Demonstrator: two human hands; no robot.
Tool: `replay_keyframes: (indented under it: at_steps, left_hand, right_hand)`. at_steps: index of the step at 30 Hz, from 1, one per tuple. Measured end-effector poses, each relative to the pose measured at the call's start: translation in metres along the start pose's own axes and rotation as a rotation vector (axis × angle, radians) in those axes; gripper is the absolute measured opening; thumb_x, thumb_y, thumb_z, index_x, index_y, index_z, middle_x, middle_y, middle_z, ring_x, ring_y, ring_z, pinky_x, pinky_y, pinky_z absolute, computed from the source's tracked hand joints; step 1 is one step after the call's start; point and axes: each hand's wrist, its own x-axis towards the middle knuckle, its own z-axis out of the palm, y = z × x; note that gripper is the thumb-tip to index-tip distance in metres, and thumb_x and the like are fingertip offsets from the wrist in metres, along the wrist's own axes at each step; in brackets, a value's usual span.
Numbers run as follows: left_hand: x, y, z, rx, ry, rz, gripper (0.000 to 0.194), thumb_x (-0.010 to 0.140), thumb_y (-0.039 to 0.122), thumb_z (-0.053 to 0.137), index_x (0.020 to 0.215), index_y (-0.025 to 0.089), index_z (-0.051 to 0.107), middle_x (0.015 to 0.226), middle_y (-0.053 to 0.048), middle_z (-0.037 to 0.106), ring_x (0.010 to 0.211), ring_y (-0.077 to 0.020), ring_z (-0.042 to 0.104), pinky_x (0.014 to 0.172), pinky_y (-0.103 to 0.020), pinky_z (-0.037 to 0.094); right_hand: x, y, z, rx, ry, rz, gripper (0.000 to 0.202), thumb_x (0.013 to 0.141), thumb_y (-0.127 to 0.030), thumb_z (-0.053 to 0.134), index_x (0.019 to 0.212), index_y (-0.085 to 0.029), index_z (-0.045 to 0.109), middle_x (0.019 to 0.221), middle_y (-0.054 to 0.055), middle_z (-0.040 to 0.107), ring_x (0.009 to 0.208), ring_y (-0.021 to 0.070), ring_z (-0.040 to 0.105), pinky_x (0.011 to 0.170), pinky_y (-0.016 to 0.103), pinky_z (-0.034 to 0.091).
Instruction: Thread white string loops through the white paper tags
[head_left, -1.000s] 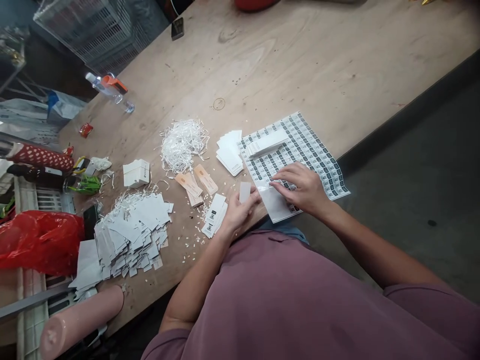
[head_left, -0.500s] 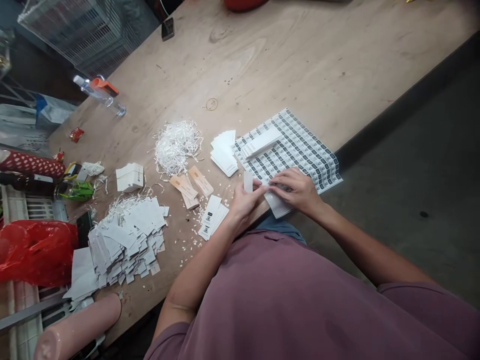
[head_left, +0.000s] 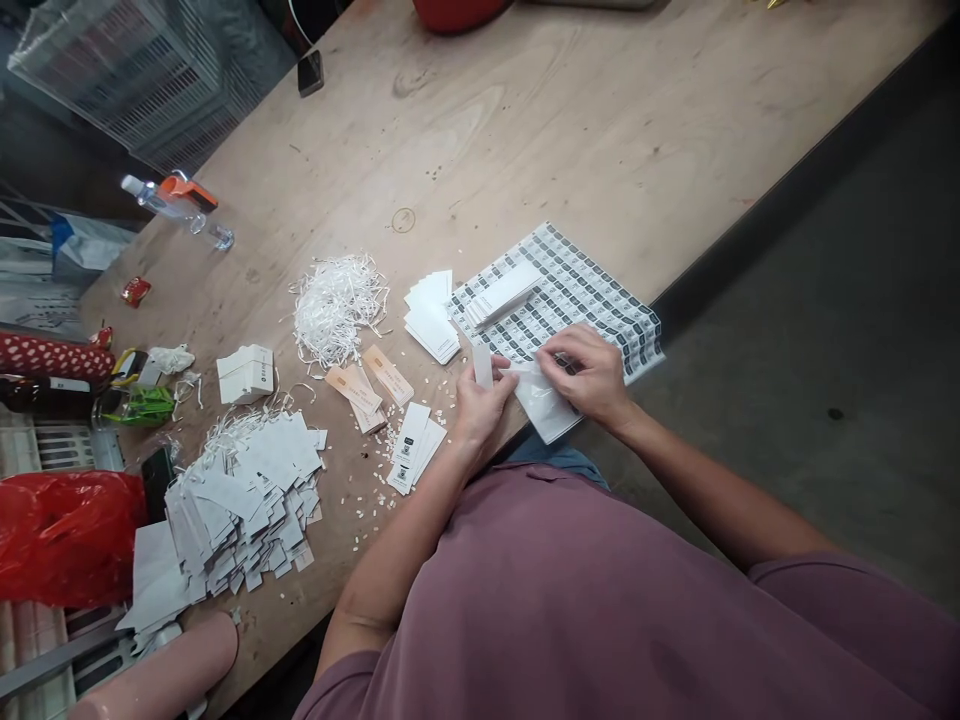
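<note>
A narrow white paper tag (head_left: 482, 366) stands up from the closed fingers of my left hand (head_left: 478, 410). My right hand (head_left: 592, 378) is just to its right, thumb and fingers pinched together; whatever is between the fingertips is too small to make out. Under both hands is a sheet of black-and-white printed stickers (head_left: 600, 290), its near corner plain white and sticking out past the table edge. On that sheet lies a stack of white tags (head_left: 506, 292). Fanned white tags (head_left: 433, 318) lie left of the sheet.
A heap of white strings (head_left: 339, 308), orange-printed cards (head_left: 356, 392), QR-code tags (head_left: 414, 450) and a big pile of white tags (head_left: 247, 500) spread leftward. Farther off are a clear bottle (head_left: 180, 212), a phone (head_left: 310, 73) and a red plastic bag (head_left: 67, 535). The table edge (head_left: 795, 165) runs along the right.
My right hand has drawn slightly away from my left, opening a gap between their fingertips. The white tag stays in my left hand. The whole view has shifted a little.
</note>
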Motion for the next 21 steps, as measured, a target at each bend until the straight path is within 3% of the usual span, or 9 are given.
replay_keyframes:
  at_steps: [2,4,6,9,11,15,18,21]
  left_hand:
    - [-0.009,0.008,-0.007,0.005,0.022,0.026,0.032,0.066,0.033,0.086,0.088,0.016,0.070,0.073,0.001,0.063,0.065,-0.0099,0.055,0.064,-0.022,0.044]
    - [-0.019,0.017,-0.015,-0.070,-0.023,-0.057,0.038,0.071,0.047,0.083,0.087,0.014,0.072,0.060,0.003,0.055,0.054,-0.0074,0.047,0.055,-0.021,0.038]
    - [-0.028,0.025,-0.021,-0.183,-0.109,-0.185,0.047,0.073,0.058,0.079,0.081,0.012,0.070,0.049,0.007,0.041,0.043,-0.0041,0.033,0.046,-0.020,0.028]
    - [-0.038,0.030,-0.030,-0.315,-0.108,-0.243,0.044,0.065,0.048,0.089,0.075,0.013,0.065,0.049,0.010,0.037,0.040,-0.0007,0.026,0.042,-0.018,0.019]
    - [-0.043,0.029,-0.037,-0.366,-0.024,-0.202,0.041,0.059,0.037,0.094,0.074,0.013,0.063,0.052,0.010,0.042,0.041,0.0007,0.028,0.042,-0.017,0.018]
    - [-0.051,0.021,-0.054,-0.392,0.108,-0.134,0.040,0.058,0.034,0.093,0.078,0.012,0.067,0.062,0.004,0.058,0.041,0.0016,0.031,0.042,-0.018,0.018]
    - [-0.057,0.017,-0.063,-0.384,0.140,-0.095,0.039,0.057,0.035,0.093,0.079,0.011,0.071,0.057,0.005,0.056,0.041,0.0003,0.033,0.042,-0.019,0.018]
    - [-0.062,0.015,-0.073,-0.409,0.126,-0.080,0.040,0.059,0.036,0.092,0.084,0.012,0.074,0.067,0.001,0.066,0.041,0.0006,0.033,0.042,-0.021,0.019]
  right_hand:
    - [0.002,-0.005,-0.001,-0.021,0.130,-0.098,0.009,0.089,-0.022,0.066,0.083,-0.026,0.071,0.080,0.004,0.072,0.077,0.0219,0.064,0.080,0.043,0.055]
    - [0.000,-0.011,0.002,-0.045,0.162,-0.249,0.007,0.087,-0.022,0.071,0.088,-0.028,0.072,0.083,0.002,0.073,0.079,0.0218,0.063,0.096,0.052,0.051]
    - [-0.005,-0.018,0.009,-0.055,0.095,-0.365,0.010,0.087,-0.022,0.072,0.090,-0.032,0.072,0.084,0.000,0.073,0.081,0.0214,0.062,0.107,0.059,0.043]
    - [-0.010,-0.029,0.020,-0.007,-0.020,-0.434,0.013,0.090,-0.023,0.069,0.092,-0.035,0.073,0.084,-0.001,0.073,0.082,0.0210,0.061,0.108,0.061,0.041]
    - [-0.011,-0.037,0.025,0.094,-0.049,-0.392,0.011,0.091,-0.026,0.068,0.095,-0.034,0.075,0.085,0.001,0.073,0.084,0.0221,0.061,0.102,0.058,0.046]
    - [-0.005,-0.058,0.036,0.274,-0.081,-0.120,0.010,0.093,-0.031,0.067,0.097,-0.028,0.075,0.088,0.006,0.072,0.085,0.0244,0.062,0.084,0.047,0.052]
    - [-0.001,-0.073,0.046,0.357,-0.175,-0.012,0.009,0.090,-0.032,0.070,0.086,-0.025,0.072,0.080,0.005,0.070,0.081,0.0241,0.062,0.078,0.043,0.051]
    - [0.004,-0.086,0.052,0.380,-0.152,-0.002,0.014,0.091,-0.029,0.069,0.078,-0.025,0.068,0.077,0.004,0.068,0.081,0.0239,0.060,0.080,0.044,0.050]
